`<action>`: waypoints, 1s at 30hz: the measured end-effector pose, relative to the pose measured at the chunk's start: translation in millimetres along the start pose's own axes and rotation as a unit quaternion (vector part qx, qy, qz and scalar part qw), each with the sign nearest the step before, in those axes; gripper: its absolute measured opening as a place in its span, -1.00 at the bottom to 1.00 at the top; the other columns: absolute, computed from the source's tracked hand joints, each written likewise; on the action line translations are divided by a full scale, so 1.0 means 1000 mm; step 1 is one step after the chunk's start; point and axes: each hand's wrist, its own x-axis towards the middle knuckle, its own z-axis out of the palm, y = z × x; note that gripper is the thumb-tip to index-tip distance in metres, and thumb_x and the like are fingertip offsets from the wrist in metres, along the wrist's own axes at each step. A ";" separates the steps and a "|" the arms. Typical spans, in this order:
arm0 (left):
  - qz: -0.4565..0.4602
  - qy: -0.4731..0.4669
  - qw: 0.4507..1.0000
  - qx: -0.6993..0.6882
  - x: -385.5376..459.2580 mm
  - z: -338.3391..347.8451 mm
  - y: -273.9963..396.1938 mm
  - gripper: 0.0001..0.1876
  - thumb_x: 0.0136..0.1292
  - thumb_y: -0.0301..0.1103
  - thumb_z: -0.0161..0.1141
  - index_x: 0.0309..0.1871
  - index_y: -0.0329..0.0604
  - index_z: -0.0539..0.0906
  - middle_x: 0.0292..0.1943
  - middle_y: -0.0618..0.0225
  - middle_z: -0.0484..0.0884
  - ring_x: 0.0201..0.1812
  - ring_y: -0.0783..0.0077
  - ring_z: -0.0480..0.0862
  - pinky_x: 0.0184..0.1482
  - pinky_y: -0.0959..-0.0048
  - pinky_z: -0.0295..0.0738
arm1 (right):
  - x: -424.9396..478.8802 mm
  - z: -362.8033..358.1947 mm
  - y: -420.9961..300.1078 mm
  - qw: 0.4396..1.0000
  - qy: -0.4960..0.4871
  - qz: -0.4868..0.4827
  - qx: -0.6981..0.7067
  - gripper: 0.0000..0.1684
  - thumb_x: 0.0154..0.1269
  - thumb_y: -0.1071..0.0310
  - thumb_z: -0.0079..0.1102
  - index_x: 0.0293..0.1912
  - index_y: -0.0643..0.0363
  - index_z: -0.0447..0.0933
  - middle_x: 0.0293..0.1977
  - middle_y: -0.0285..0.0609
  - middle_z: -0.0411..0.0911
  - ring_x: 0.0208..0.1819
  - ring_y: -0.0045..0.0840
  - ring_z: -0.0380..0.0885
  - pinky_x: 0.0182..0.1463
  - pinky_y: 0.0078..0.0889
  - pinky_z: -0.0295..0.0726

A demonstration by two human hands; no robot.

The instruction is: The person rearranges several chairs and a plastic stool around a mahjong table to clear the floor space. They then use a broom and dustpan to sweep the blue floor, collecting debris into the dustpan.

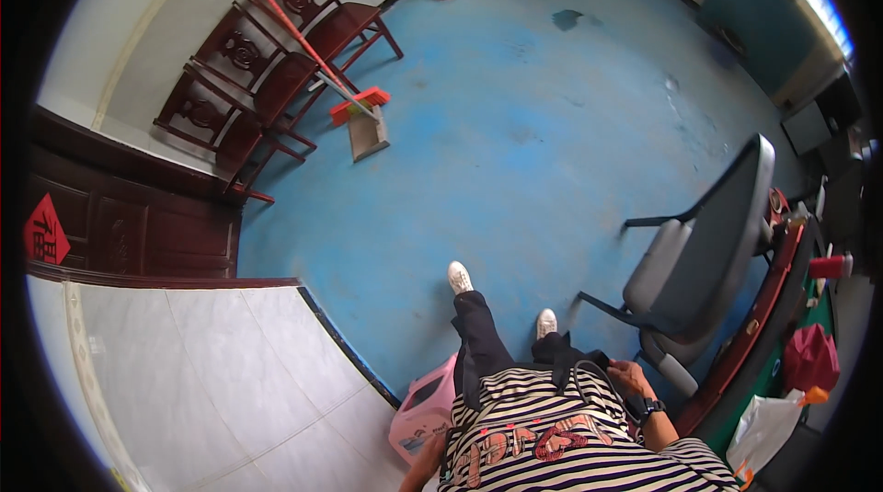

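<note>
My right hand (626,377) is at my waist, its fingers curled at a small black object (597,358). A thin grey cable (579,381) loops beside it over my striped shirt (531,392). A black watch (647,409) is on that wrist. My left hand (430,452) hangs low at my other side, in front of a pink plastic bin (417,416) with a dark opening. Its fingers are partly hidden by my shirt, so I cannot see whether they touch the bin. My white shoes (459,277) stand apart on the blue floor (414,230).
A grey swivel chair (703,271) stands right, against a green-topped table (759,375) bearing bags. Dark wooden chairs (286,81) line the left wall, with a red broom (372,97) and dustpan (369,137) before them. A tiled wall corner (227,368) juts out at left.
</note>
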 end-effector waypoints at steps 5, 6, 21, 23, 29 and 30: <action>-0.212 0.065 0.972 -0.078 0.090 -0.094 0.082 -0.57 0.32 -0.11 -0.22 -0.03 -0.31 0.47 -0.19 0.13 0.54 -0.10 0.27 0.49 -0.01 0.42 0.31 | 0.065 0.037 -0.115 0.999 -0.025 -0.012 0.031 -0.53 0.18 0.29 0.10 0.07 0.26 0.38 -0.58 -0.30 0.46 -0.62 -0.71 0.39 -0.57 -0.62 0.39; -0.225 0.065 0.970 -0.067 0.104 -0.118 0.083 -0.55 0.32 -0.08 -0.21 -0.02 -0.30 0.48 -0.18 0.15 0.54 -0.08 0.29 0.49 0.01 0.43 0.31 | 0.078 0.045 -0.128 0.999 -0.014 -0.014 0.027 -0.52 0.19 0.31 0.09 0.10 0.26 0.35 -0.58 -0.29 0.47 -0.63 -0.69 0.41 -0.58 -0.63 0.40; -0.097 0.023 0.944 0.313 0.431 -0.450 0.105 -0.66 0.18 -0.12 0.09 -0.14 -0.22 0.49 -0.24 0.05 0.56 -0.24 0.06 0.57 -0.20 0.23 0.44 | 0.115 0.139 -0.355 0.995 0.000 0.099 0.014 -0.65 0.20 0.18 0.08 -0.10 0.21 0.47 -0.61 -0.28 0.50 -0.62 -0.66 0.49 -0.54 -0.62 0.50; -0.070 0.017 0.963 0.259 0.478 -0.459 0.123 -0.65 0.18 -0.13 0.10 -0.12 -0.22 0.49 -0.23 0.06 0.56 -0.27 0.11 0.59 -0.22 0.27 0.45 | 0.131 0.143 -0.360 0.993 -0.009 0.113 0.031 -0.57 0.20 0.20 0.08 0.02 0.20 0.42 -0.60 -0.26 0.51 -0.60 -0.64 0.51 -0.53 -0.60 0.53; -0.099 -0.055 0.979 0.168 0.558 -0.469 0.151 -0.64 0.19 -0.15 0.11 -0.06 -0.21 0.49 -0.26 0.22 0.59 -0.29 0.40 0.58 -0.21 0.45 0.46 | 0.200 0.135 -0.413 0.997 -0.010 0.080 -0.017 -0.53 0.19 0.17 0.03 0.05 0.21 0.40 -0.64 -0.24 0.50 -0.63 -0.60 0.52 -0.54 -0.56 0.54; -0.117 -0.068 0.980 0.147 0.565 -0.477 0.150 -0.64 0.20 -0.16 0.11 -0.05 -0.21 0.49 -0.28 0.29 0.60 -0.29 0.49 0.57 -0.20 0.50 0.45 | 0.212 0.133 -0.434 0.995 0.017 0.092 -0.029 -0.51 0.18 0.18 0.01 0.07 0.20 0.39 -0.65 -0.23 0.50 -0.62 -0.61 0.52 -0.54 -0.55 0.53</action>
